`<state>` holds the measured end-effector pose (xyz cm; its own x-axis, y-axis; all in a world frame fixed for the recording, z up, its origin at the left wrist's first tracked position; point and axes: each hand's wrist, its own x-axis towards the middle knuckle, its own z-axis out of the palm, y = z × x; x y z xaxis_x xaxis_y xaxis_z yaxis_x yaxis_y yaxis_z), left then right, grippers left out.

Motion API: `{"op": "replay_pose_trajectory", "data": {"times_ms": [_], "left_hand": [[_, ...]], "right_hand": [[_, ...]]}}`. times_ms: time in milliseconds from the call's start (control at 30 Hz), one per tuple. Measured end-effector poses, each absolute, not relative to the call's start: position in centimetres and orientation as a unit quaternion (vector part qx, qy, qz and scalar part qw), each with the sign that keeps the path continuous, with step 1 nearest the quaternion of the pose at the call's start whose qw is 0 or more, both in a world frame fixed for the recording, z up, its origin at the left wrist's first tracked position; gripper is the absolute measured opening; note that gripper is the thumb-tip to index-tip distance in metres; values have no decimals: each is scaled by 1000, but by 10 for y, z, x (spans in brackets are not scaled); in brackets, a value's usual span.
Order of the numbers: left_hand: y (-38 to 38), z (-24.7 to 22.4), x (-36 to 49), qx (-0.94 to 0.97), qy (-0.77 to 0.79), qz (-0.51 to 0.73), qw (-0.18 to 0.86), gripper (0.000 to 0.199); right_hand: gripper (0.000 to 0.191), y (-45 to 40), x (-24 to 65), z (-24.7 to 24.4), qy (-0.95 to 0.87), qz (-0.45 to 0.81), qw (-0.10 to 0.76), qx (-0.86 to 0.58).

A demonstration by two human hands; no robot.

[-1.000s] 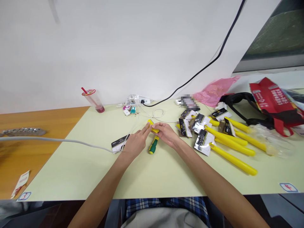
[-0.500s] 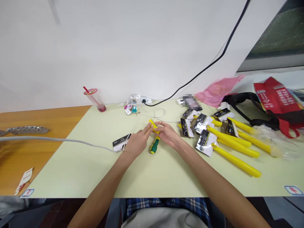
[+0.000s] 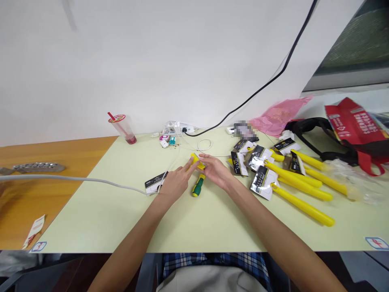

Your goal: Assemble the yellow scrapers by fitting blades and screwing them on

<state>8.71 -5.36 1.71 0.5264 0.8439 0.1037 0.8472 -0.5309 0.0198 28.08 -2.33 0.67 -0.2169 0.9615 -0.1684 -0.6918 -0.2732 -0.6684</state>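
Note:
Between my hands is a small yellow plastic piece (image 3: 195,158), held just above the table; its exact kind is hard to make out. My left hand (image 3: 176,181) pinches its left side with the fingers stretched forward. On the other side, my right hand (image 3: 215,170) grips the piece between thumb and fingers. Just below them lies a screwdriver (image 3: 197,186) with a green and yellow handle, its far end hidden near the hands. A black-and-white packaging card (image 3: 153,183) lies left of my left hand, partly covered by it.
Several yellow shoehorn-like handles (image 3: 304,205) with printed cards spread across the right. Behind them are a pink plastic bag (image 3: 278,117) and a red bag (image 3: 355,123). A drink cup (image 3: 126,130) and a power strip (image 3: 185,128) stand by the wall. A grey cable (image 3: 100,182) crosses the left.
My right fingers have shifted slightly on the yellow piece, and the piece has turned a little. Both hands stay in nearly the same place; the view has moved slightly.

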Motion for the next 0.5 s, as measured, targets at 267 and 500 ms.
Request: {"op": "replay_pose_trajectory", "data": {"times_ms": [267,500], "left_hand": [[-49,15,83,-854,-477,-172,-114,61],[-38,8,87,-729,-437,-403,-340,49]], "right_hand": [[25,-29,284,23,-231,777,538,-229],[40,13,262,62,-269,766,486,-324]]}}
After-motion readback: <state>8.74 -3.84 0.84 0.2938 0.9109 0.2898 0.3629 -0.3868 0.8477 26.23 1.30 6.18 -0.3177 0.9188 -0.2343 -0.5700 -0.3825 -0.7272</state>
